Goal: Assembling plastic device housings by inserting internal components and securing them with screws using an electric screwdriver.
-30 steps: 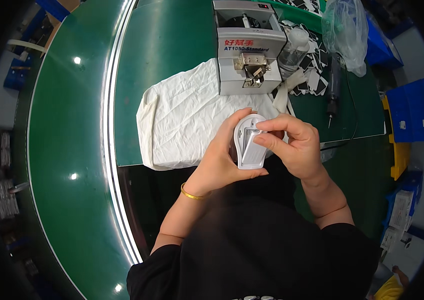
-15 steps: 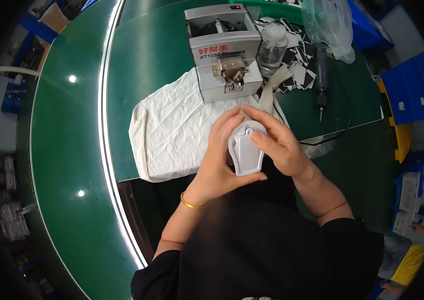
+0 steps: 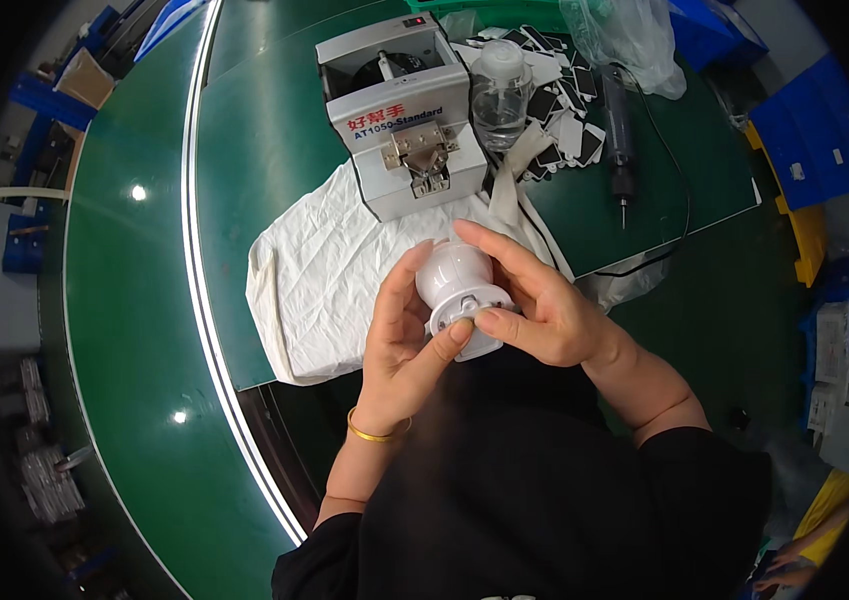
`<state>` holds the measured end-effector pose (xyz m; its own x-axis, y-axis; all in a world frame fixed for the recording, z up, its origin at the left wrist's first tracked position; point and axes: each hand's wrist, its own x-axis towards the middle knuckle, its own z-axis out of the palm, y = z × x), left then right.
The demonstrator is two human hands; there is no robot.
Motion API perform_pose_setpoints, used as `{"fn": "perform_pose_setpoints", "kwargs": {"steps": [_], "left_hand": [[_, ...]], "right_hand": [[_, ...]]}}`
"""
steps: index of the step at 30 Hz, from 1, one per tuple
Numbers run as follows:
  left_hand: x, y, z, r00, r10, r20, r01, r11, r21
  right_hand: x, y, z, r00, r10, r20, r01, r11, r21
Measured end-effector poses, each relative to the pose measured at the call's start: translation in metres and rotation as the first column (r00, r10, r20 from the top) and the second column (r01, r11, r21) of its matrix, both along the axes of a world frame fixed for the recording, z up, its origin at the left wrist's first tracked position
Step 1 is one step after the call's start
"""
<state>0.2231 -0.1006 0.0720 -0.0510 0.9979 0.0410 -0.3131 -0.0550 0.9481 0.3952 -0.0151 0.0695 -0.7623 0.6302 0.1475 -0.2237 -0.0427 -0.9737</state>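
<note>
- Glossy white housing (image 3: 456, 275), with a rounded body, a flared rim and a flat end towards the person, is held between both hands in front of the chest, above the near edge of the green bench (image 3: 274, 120).
- Left hand (image 3: 399, 350) is curled round the housing's left side, fingers bent along the rounded body and thumb pressed on the flat end; a gold bangle (image 3: 378, 434) circles that wrist.
- Right hand (image 3: 549, 315) has hold of the right side, fingers reaching over the body and thumb on the flat end, its tip just beside the left thumb.
- White cloth (image 3: 309, 275) lies creased on the bench, beyond and to the left of the hands.
- Grey machine (image 3: 384, 190) with a metal fixture on its front stands upright at the cloth's far side.
- Clear bottle (image 3: 501, 100) stands just right of the machine, beside a loose pile of black-and-white flat pieces (image 3: 566, 135).
- Dark electric screwdriver (image 3: 619, 130) lies right of the pile, bit towards the person, near a clear plastic bag (image 3: 634, 40).
- Blue bins (image 3: 819, 155) stand farther right, well apart from the hands.
</note>
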Motion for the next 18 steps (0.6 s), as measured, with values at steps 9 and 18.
{"fn": "perform_pose_setpoints", "kwargs": {"steps": [9, 18], "left_hand": [[0.010, 0.005, -0.003, 0.987, 0.073, -0.141, -0.076, 0.997, -0.016], [0.002, -0.002, -0.018, 0.829, 0.133, -0.543, -0.033, 0.981, 0.189]], "right_hand": [[0.005, -0.006, 0.001, 0.985, -0.144, 0.096, 0.145, 0.989, -0.006], [-0.003, 0.006, -0.014, 0.992, -0.103, -0.068, 0.084, 0.969, -0.234]]}}
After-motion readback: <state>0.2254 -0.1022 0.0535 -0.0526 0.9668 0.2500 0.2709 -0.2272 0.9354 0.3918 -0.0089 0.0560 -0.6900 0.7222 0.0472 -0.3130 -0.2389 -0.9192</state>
